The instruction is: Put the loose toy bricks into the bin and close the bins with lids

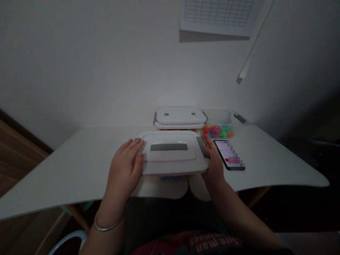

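Observation:
A storage box with a white lid (170,163) and a grey handle is in front of me at the table's front edge. My left hand (126,164) grips its left end, fingers over the grey side latch. On the opposite end, my right hand (213,161) is wrapped round the side by the other grey latch (202,147). The lid hides most of the box body; a bit of blue shows below its front edge. Behind it stands a second box with a white lid (180,116), with colourful contents just visible under its rim.
A clear open bin (236,127) holds several colourful toy pieces (215,131) at the back right. A phone (228,154) lies on the white table (87,163) right of my right hand. The wall (119,63) rises directly behind, with a printed sheet (217,14) on it.

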`<state>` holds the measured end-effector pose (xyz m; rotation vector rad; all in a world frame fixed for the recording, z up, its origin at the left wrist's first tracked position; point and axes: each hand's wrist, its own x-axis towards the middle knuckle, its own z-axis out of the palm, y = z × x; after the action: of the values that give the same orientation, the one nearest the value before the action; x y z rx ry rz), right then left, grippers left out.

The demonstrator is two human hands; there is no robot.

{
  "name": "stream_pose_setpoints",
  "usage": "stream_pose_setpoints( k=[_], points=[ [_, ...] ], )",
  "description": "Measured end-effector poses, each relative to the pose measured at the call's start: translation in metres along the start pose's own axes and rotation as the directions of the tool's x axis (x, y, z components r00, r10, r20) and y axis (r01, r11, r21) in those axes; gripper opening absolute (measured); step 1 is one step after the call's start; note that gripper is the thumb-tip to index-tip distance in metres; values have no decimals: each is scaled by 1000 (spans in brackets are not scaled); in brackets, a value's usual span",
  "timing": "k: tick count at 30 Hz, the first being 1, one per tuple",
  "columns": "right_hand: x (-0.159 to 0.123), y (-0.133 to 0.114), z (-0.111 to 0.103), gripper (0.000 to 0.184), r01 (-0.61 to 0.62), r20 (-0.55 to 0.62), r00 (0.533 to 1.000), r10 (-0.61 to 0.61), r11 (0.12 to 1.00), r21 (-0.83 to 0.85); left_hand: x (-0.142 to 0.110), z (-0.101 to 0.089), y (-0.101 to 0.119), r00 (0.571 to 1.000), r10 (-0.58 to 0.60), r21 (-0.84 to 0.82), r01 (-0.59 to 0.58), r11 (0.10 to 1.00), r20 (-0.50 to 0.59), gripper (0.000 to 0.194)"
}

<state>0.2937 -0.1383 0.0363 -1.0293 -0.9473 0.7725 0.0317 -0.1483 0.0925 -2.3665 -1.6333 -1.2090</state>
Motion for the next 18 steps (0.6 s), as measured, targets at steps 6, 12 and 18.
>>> stream_pose_setpoints(
  k=[6, 12, 18],
  points=[
    [-4, 1, 17, 66, 20, 57, 998, -18, 999, -33, -9, 11, 26, 922, 386, 177, -375, 910, -30, 35],
    [-12, -6, 47, 67, -19, 94, 995, 29, 995, -101, -9, 25, 41, 872, 486, 222, -484, 846, 49, 35],
    [-12, 8, 57, 86, 32, 314, 949, -30, 999, -3, -11, 18, 40, 967, 255, 344, -238, 908, -5, 32]
  ],
)
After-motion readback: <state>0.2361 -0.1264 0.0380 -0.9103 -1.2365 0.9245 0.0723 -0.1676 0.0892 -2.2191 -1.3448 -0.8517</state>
